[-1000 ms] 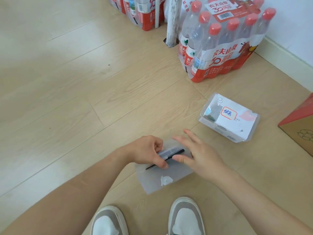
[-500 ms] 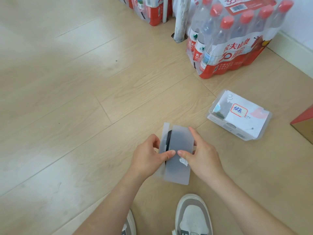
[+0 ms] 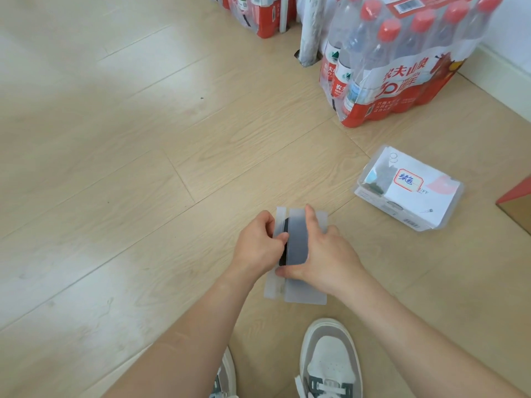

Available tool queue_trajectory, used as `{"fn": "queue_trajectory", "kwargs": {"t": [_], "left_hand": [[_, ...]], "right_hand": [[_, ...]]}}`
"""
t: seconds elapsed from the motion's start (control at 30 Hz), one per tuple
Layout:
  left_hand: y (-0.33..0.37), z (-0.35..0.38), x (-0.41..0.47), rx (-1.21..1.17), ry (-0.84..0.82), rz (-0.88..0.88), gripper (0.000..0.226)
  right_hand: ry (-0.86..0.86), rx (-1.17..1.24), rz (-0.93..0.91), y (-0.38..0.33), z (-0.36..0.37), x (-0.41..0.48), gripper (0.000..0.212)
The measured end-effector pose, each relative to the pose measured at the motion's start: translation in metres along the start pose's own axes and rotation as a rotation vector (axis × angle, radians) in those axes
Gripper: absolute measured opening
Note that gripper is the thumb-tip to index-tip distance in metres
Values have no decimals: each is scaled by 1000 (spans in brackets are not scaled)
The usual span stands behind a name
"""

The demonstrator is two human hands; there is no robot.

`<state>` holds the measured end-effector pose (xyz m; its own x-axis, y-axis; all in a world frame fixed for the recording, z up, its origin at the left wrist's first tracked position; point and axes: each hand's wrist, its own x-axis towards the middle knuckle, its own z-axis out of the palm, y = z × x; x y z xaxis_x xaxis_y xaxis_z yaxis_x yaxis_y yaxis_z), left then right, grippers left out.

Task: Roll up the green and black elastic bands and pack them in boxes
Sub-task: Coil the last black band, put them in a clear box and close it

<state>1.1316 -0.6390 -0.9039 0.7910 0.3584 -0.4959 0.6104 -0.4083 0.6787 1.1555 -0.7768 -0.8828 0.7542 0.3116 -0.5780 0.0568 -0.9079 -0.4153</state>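
Right shoe (image 3: 330,360) stands just short of the work. Left hand (image 3: 258,245) grips the left edge of the translucent box (image 3: 304,294), thumb by the gap where the black band (image 3: 283,255) shows. Right hand (image 3: 327,254) clasps the lid, forefinger at its far edge. A labelled box (image 3: 402,214) lies apart on the right, near a carton (image 3: 517,208). Bottle pack (image 3: 402,61) stands beyond. Wide floor (image 3: 115,168) runs leftward.

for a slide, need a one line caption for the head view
The left hand and right hand hold a frosted box with a black band inside; a labelled box lies nearby.
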Motion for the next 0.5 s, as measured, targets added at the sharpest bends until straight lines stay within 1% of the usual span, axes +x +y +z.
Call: {"fn": "queue_trajectory", "kwargs": {"t": [0.07,0.13,0.23,0.33,0.5], "left_hand": [[2,0,5,-45,-30,-61,25],[2,-1,8,-115,-54,-114,24],[3,1,7,-108,-37,-118,26],[5,3,6,-122,-35,-101,26],[7,6,4,-156,-8,-120,31]], "right_hand": [[3,-23,37,-4,2,3,132],[3,2,54,-5,0,5,128],[26,68,70,-6,-2,6,119],[49,66,90,-7,-1,6,118],[54,76,91,-7,-1,7,115]]}}
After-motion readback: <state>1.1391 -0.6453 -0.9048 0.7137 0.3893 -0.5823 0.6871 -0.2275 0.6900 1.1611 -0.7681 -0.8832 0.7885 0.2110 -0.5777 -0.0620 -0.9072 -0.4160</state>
